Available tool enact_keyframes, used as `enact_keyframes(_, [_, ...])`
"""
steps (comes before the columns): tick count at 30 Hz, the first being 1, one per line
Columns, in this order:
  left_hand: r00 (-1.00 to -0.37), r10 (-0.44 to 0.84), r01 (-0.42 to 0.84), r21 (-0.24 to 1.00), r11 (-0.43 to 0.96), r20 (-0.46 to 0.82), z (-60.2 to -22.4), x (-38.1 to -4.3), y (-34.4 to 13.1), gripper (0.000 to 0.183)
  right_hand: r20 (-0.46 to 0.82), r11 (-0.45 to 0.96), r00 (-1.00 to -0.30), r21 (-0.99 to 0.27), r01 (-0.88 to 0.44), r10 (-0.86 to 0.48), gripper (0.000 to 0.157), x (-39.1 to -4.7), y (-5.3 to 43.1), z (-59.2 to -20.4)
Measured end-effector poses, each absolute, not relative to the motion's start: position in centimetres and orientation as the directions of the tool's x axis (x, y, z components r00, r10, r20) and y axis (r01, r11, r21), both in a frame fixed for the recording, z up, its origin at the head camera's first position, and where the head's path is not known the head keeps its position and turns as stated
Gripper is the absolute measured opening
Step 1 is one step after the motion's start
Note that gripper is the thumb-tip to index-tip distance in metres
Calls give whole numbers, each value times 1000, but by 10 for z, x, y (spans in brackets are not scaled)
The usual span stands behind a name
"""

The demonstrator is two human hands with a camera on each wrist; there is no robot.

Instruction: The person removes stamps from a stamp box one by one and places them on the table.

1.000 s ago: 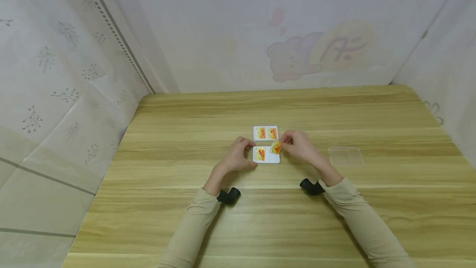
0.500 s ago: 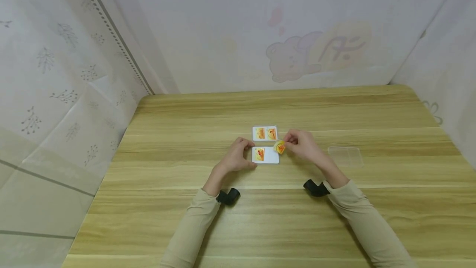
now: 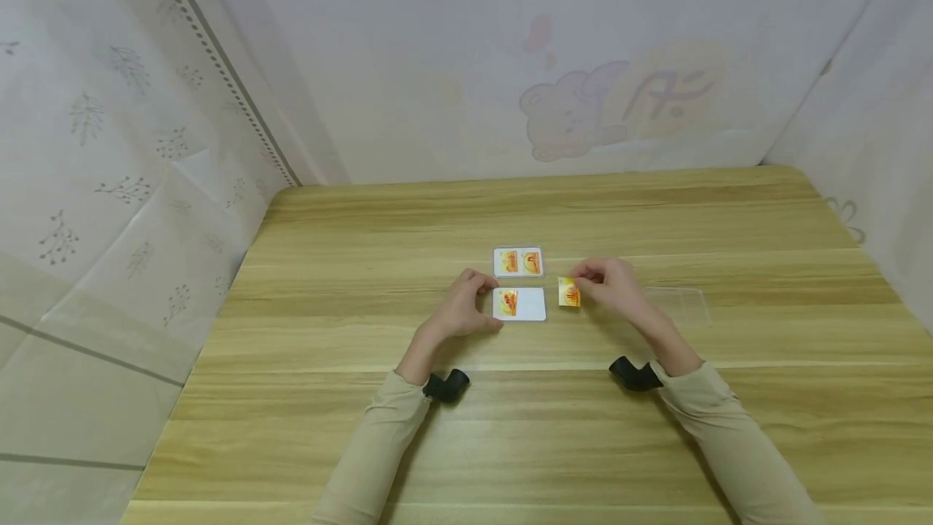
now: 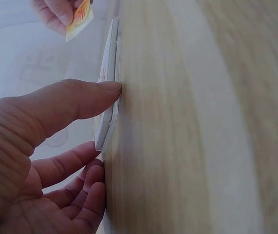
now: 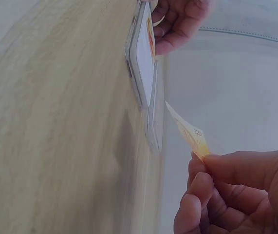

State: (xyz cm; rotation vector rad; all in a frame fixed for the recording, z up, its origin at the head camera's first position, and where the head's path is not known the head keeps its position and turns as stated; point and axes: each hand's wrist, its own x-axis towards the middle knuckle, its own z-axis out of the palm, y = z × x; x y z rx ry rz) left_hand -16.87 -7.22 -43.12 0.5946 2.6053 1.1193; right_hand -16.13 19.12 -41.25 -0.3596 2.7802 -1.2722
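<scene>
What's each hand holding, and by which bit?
In the head view, the right hand pinches the small yellow picture by its upper right corner. The left hand holds the nearer white case at its left end.

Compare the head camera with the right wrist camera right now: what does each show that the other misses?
Only the head view shows the clear plastic piece right of the right hand, the beige sleeves and the bear print on the backdrop.

Only the right wrist view shows the near holder's thickness from the side and a distinct boxed mark on the yellow card.

Both show the right hand pinching that card, the left hand touching the near holder, the far holder and the table.
</scene>
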Motion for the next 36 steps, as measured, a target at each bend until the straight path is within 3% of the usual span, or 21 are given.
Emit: enact_keyframes(36, [-883,466,282,733,619,-54,-430,-169,-73,56,-12,695,-983,-709,-122,-185,11,-152,231,-413])
